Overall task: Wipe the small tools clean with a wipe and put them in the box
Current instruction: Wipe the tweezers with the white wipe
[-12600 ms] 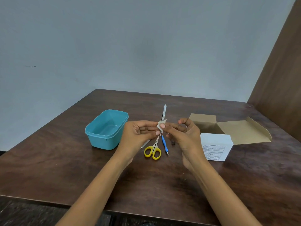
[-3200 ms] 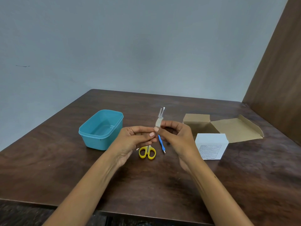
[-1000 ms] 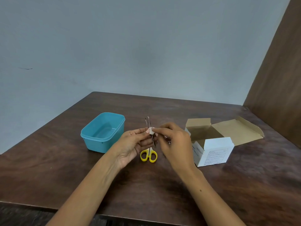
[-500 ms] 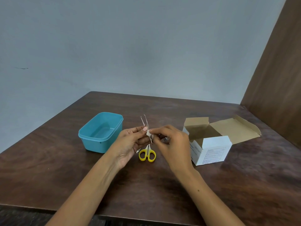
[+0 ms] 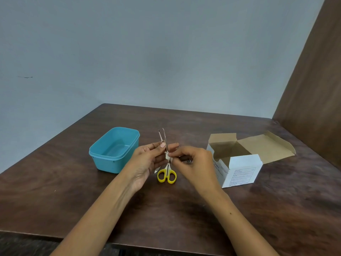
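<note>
Above the middle of the tabletop (image 5: 184,215), the left hand (image 5: 147,159) is pinching upright tweezers (image 5: 162,138) while the right hand (image 5: 193,163) is pinching a wipe (image 5: 168,156) around them, between the teal box (image 5: 115,149) and a cardboard carton (image 5: 239,161).

**Materials and finishes on the counter**

The counter (image 5: 184,209) is dark wood with a visible grain and a low sheen. The tub (image 5: 114,150) is smooth turquoise plastic, slightly glossy. The tweezers (image 5: 162,138) are thin shiny metal. The scissors (image 5: 167,175) have glossy yellow plastic handles. The wipe (image 5: 168,156) looks like soft white matt cloth or paper. The carton (image 5: 241,161) is matt cardboard, white outside and raw brown inside.
</note>
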